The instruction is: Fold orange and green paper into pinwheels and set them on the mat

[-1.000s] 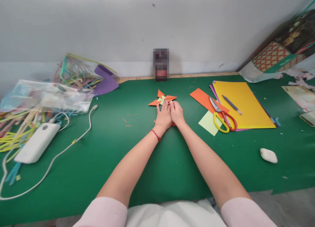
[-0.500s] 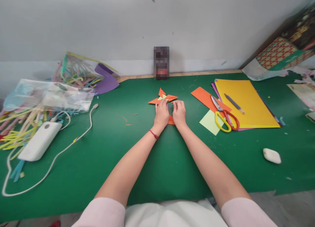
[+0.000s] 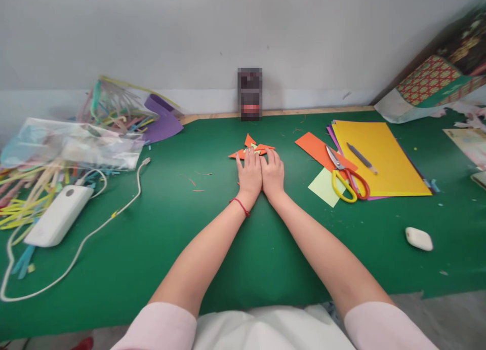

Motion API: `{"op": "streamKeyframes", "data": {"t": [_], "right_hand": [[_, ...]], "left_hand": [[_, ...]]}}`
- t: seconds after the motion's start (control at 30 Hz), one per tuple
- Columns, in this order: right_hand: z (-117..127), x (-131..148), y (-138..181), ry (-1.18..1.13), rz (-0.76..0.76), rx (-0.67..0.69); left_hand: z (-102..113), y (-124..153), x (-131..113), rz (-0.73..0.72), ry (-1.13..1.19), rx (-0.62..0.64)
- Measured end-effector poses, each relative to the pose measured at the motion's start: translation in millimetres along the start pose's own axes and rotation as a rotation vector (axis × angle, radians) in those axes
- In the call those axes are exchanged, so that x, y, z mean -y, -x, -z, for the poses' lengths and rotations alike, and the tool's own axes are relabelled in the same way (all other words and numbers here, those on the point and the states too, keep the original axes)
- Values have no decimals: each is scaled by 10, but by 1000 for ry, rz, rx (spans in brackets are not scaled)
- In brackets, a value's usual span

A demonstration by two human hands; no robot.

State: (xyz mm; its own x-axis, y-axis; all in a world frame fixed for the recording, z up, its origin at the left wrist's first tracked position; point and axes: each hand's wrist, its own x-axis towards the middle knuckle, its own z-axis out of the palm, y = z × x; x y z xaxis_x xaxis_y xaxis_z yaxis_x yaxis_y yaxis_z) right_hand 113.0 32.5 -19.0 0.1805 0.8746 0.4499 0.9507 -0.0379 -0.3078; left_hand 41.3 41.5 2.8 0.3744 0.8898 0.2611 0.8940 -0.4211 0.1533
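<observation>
In the head view, the only one here, the left hand [image 3: 250, 177] and the right hand [image 3: 272, 173] lie palm down, side by side and touching, over a folded paper piece [image 3: 249, 141] on the green tabletop [image 3: 182, 248]. The paper piece sits in front of the person, its orange points and pale green middle showing beyond the fingertips, its near part covered. The fingers of both hands are lightly spread and pressed down onto it; the thumbs are hidden, so I cannot tell whether either hand pinches an edge underneath. The step in hand looks like flattening or steadying folds. The next move probably calls for lifting the fingers straight up, without dragging, so that the points keep their place. The scissors [image 3: 339, 166], lying across an orange strip [image 3: 309, 144] near a pale green square [image 3: 322, 188], are in neither hand, and this step seems not to need them.
</observation>
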Motion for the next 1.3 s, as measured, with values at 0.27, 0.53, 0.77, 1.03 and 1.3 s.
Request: {"op": "streamKeyframes", "data": {"t": [0.27, 0.53, 0.77, 1.03, 1.3], "right_hand": [[-29, -30, -1, -91, -9, 6], [-50, -186, -44, -533, -114, -108], [7, -266, -76, -857, -280, -162], [11, -224, -71, -829, -285, -147], [52, -209, -65, -787, -327, -90]], "left_hand": [[-59, -32, 65, -26, 71, 50], [-266, -87, 264, 85, 593, -100], [-350, -137, 441, 152, 933, -264], [-194, -45, 172, -33, 357, -124], [-56, -30, -6, -163, 149, 0]]}}
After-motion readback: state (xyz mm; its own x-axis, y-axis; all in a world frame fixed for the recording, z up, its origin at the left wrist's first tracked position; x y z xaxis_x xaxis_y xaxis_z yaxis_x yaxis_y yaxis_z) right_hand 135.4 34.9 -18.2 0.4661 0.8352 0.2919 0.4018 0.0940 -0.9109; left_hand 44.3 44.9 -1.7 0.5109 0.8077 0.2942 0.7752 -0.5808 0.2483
